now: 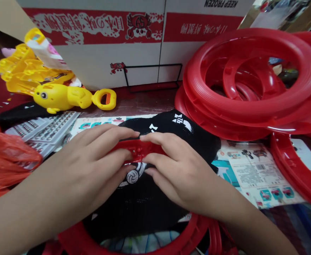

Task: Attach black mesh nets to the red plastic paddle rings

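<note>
My left hand (91, 163) and my right hand (176, 166) meet at the middle, fingers closed on a small red plastic piece (139, 150). That piece looks like part of the red plastic ring (73, 241) whose rim curves along the bottom edge. Black mesh fabric (145, 202) with white printed marks is stretched over the ring, under both hands. The fingertips of both hands press the red piece from either side.
A stack of red plastic rings (251, 81) fills the right side. A yellow toy duck (62, 97) and yellow plastic parts (22, 71) lie at left, by button-cell cards (41, 129) and an orange bag (4, 156). Printed sheets (253, 173) cover the table before a white-red carton (113, 39).
</note>
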A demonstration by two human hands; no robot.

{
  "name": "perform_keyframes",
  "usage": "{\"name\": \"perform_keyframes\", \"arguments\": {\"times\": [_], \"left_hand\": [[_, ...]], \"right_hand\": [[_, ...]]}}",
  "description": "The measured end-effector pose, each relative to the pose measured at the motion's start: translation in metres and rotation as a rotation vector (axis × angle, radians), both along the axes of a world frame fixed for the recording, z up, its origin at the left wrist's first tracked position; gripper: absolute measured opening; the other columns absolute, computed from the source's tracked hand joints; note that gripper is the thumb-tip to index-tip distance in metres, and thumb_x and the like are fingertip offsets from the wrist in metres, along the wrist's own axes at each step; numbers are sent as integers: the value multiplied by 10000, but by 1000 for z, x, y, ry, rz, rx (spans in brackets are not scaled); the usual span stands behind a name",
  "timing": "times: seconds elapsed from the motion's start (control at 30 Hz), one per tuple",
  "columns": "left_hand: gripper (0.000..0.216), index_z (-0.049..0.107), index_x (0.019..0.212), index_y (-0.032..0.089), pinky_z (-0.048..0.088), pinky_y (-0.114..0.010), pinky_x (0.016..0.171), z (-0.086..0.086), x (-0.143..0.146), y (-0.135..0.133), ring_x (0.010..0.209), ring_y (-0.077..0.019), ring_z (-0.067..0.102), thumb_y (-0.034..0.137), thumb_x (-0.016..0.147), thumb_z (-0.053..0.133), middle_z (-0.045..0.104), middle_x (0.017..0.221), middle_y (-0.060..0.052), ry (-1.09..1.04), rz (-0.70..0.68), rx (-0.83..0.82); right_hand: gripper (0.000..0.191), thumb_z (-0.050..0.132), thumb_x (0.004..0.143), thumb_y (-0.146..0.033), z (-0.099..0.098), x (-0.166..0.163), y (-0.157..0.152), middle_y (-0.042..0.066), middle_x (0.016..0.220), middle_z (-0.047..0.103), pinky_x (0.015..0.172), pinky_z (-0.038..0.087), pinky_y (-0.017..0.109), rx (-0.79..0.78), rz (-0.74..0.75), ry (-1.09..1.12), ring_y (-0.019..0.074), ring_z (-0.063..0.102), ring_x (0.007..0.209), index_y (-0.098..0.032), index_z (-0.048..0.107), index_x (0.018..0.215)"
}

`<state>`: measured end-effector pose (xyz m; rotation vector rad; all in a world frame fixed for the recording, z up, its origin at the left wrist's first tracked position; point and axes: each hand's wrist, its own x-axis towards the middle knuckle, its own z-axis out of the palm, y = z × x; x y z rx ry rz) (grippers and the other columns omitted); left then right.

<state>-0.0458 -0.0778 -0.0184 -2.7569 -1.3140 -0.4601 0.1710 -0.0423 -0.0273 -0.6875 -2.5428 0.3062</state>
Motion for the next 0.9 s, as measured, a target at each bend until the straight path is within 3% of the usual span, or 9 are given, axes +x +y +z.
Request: {"name": "perform_keyframes", "arguments": {"times": [0.17, 0.33, 0.53, 0.7, 0.9], "left_hand": [[106, 564, 987, 212, 423, -429, 938, -1, -4, 1, 1096, -246, 512, 146, 928, 506, 531, 1212, -50, -27, -33, 95], [120, 565, 921, 236, 413, -340, 936, 4, 0, 0, 1073, -178, 525, 159, 945, 477, 555, 1157, -3, -153, -17, 4], [169, 594, 876, 222, 426, -397, 904, 5, 4, 10, 1039, -203, 533, 193, 949, 445, 573, 1114, -38, -123, 5, -27], [245, 667, 810, 257, 424, -371, 814, 8, 1, 14, 944, -188, 543, 300, 936, 461, 570, 1061, -15, -166, 5, -71], [235, 672, 753, 214, 419, -371, 832, 12, 1, 13, 946, -198, 538, 243, 904, 494, 581, 1003, -35, -119, 75, -179]], "right_hand": [[181, 510, 917, -171, 1, 1, -2, 147, 1352, 548, 1006, 489, 421, -28, 3, -14, 255, 553, 1163, -93, 659, 984], [186, 509, 909, -162, -1, 2, -1, 149, 1343, 549, 1012, 480, 424, -27, 15, 7, 261, 550, 1169, -82, 654, 996], [194, 513, 901, -159, -2, 4, -2, 155, 1331, 547, 1015, 481, 429, -40, 23, 24, 263, 535, 1192, -85, 652, 1015], [215, 510, 900, -164, -1, 5, -3, 150, 1325, 547, 1001, 493, 434, -55, 26, 27, 252, 537, 1183, -95, 646, 1052], [228, 481, 913, -143, -3, 5, -1, 142, 1343, 539, 967, 517, 437, 21, 7, 26, 253, 550, 1154, -123, 657, 1058]]}}
